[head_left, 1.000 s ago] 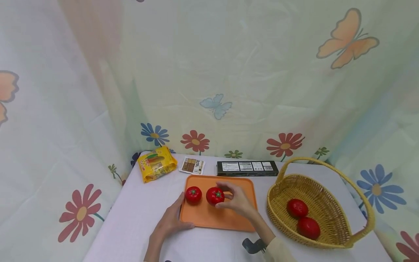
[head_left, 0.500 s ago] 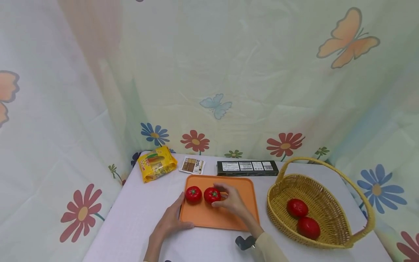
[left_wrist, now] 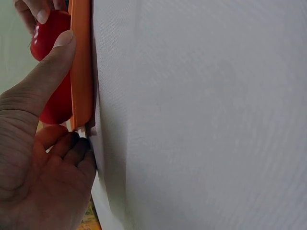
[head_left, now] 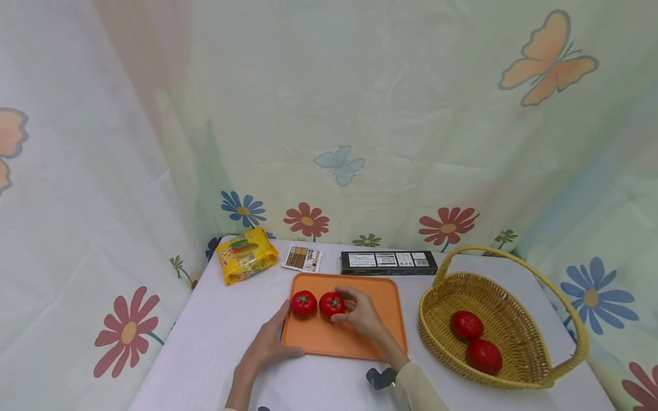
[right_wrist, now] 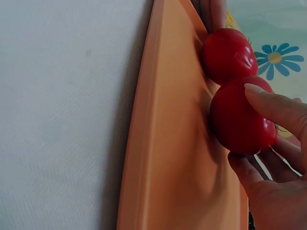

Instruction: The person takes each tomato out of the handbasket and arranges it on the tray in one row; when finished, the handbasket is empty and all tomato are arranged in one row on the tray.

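An orange tray [head_left: 354,345] lies on the white table, with two red tomatoes on its left half. My left hand [head_left: 271,344] steadies the tray at its near left corner, thumb along the front rim and fingers at the left side. Beside those fingers sits the left tomato [head_left: 304,303]. My right hand [head_left: 362,314] grips the right tomato [head_left: 331,305] between thumb and fingers, from its right side. In the right wrist view this gripped tomato [right_wrist: 242,117] sits low over the tray, overlapping the other tomato [right_wrist: 229,55].
To the right stands a wicker basket [head_left: 514,319] with a tall handle and two red round fruits [head_left: 484,356] inside. Behind the tray lie a yellow snack bag [head_left: 247,255], a small white-and-brown packet [head_left: 302,258] and a long black box [head_left: 389,263]. A flowered curtain encloses the table.
My right hand has moved the gripped tomato a little left, closer to the other tomato. The left hand stays at the tray's corner.
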`<state>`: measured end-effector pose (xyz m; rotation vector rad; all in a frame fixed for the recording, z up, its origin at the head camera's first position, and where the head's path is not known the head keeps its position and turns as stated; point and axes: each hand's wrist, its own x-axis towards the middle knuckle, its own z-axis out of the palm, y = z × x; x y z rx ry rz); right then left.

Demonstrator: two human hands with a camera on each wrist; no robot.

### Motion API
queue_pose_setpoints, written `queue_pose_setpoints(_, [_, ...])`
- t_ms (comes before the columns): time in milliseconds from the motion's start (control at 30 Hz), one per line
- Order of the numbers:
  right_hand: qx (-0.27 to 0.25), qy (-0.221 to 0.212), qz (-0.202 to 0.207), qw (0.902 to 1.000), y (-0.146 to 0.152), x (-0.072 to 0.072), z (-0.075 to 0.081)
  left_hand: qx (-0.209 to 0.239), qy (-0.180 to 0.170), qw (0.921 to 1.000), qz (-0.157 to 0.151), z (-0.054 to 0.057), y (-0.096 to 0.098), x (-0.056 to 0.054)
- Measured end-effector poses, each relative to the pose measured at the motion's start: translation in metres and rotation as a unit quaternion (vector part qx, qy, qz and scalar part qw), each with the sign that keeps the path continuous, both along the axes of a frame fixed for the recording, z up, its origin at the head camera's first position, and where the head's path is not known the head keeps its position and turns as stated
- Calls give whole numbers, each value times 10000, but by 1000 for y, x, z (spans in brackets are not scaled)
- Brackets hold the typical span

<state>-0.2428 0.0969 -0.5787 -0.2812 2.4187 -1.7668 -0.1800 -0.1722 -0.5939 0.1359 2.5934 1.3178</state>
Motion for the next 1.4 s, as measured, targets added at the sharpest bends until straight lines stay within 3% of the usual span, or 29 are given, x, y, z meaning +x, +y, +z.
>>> queue_pose_setpoints(200, [180, -159, -92, 9997, 2, -1, 0, 24, 60, 10000, -16, 0, 1, 0])
queue_pose_setpoints(533, [131, -267, 87, 9995, 2, -3, -2, 21, 26, 10000, -2, -1, 0, 0])
queue_pose_setpoints(800, [615, -213, 76, 9978, 0, -5, -2, 42, 21, 10000, 11, -3, -1, 0])
queue_pose_setpoints(1400, [1084, -31, -121, 9940, -5, 2, 8, 55, -14, 10000, 55, -3, -1, 0])
